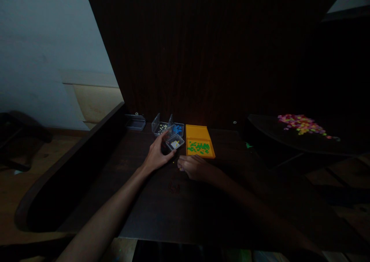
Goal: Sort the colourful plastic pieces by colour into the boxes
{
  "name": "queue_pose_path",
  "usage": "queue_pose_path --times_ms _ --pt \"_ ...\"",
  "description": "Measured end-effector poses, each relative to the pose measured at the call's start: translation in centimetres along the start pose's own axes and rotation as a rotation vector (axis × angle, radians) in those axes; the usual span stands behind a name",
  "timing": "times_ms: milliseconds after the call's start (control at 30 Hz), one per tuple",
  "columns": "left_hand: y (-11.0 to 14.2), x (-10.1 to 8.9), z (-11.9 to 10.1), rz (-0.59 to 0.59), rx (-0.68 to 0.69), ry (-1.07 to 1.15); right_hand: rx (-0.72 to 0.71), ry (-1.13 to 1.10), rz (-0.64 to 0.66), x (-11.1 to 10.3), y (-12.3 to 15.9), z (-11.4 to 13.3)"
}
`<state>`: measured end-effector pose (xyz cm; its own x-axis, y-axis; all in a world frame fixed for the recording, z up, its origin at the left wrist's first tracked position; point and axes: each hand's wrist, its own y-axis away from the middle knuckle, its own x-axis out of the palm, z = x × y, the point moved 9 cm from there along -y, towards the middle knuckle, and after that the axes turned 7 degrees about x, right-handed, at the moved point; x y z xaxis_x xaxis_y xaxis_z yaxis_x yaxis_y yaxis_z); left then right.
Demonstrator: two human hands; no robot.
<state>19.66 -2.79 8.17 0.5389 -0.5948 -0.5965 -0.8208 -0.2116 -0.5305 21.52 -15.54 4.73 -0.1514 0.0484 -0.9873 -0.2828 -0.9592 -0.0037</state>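
My left hand (156, 154) grips a small clear plastic box (179, 146) with its lid raised, thumb at the front and fingers at the far side. Small yellow and whitish pieces (175, 143) lie inside it. Just right of the box, my right hand (193, 167) is closed low over the dark table, its fingertips pinched together. A speck of yellow shows by those fingertips, but what they hold is too small to name. One tiny yellow piece (173, 162) lies on the table between the hands. Dark reddish pieces (174, 187) lie nearer to me, hard to make out.
Behind the held box stand open clear boxes with pale pieces (162, 128) and blue pieces (178, 130). An open orange case (197, 131) holds green pieces (199, 147). Another clear box (135, 122) sits back left. Colourful beads (302, 124) are heaped on a right-hand ledge.
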Motion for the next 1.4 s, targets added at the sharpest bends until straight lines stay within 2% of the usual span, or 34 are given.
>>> queue_pose_path --times_ms 167,500,733,1067,1200,1333,1400 --pt "0.1 0.2 0.3 -0.009 0.025 0.01 0.043 0.035 0.055 0.6 0.2 -0.2" --pt "0.1 0.1 -0.2 -0.008 0.033 0.016 0.084 0.165 0.088 -0.3 0.2 1.3" --pt "0.1 0.3 -0.2 -0.01 0.047 0.035 0.111 0.19 0.112 0.6 -0.2 1.5" --pt "0.0 -0.1 -0.4 -0.015 0.033 0.012 0.09 0.146 0.16 0.0 -0.2 1.6" --pt "0.0 -0.1 -0.5 -0.021 0.065 0.038 0.078 0.074 0.114 -1.3 -0.1 1.1" --pt "0.0 0.1 -1.2 -0.015 0.104 0.081 0.121 -0.035 0.069 -4.0 -0.2 -0.6" --pt "0.2 0.4 -1.6 0.001 0.111 0.083 0.181 -0.093 -0.009 -5.8 -0.2 -2.0"
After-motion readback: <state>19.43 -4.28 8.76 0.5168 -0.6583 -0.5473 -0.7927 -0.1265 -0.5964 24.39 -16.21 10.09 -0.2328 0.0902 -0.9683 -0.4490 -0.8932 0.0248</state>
